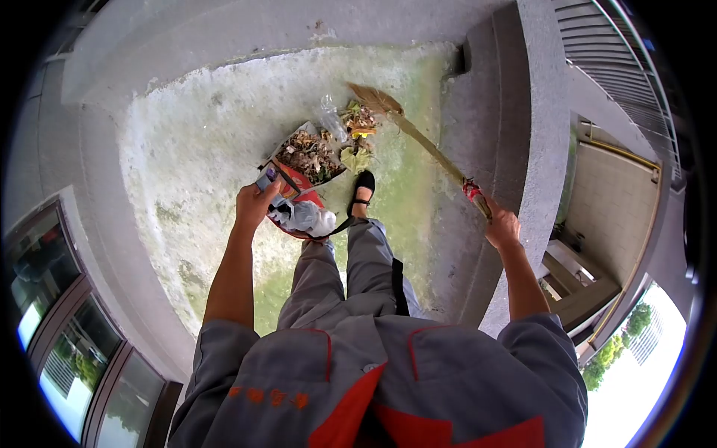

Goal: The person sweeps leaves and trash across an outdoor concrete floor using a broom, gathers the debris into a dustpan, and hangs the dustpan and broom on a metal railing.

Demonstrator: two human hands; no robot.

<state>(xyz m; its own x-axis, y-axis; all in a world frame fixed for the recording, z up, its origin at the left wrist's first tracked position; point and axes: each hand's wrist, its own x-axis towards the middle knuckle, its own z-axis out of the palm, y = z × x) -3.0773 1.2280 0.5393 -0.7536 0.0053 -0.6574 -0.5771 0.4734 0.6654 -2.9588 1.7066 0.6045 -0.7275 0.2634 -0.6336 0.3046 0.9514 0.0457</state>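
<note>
My left hand (255,204) is closed on the rim of a dustpan-like container (340,174) with red sides. Dry leaves and litter (308,155) fill its front part, and pale crumpled plastic bags (302,216) lie nearer my legs. My right hand (503,226) grips the handle of a broom (433,148), below a red binding. The broom's straw head (376,100) is just above and right of a small leaf pile (360,119) on the floor. A clear plastic bottle (331,118) lies between that pile and the container.
A black shoe (364,187) stands beside the yellowish leaf. Concrete ledges (515,149) border the stained floor (187,164) on the right. Windows (82,336) are at lower left, a metal railing (612,45) at upper right.
</note>
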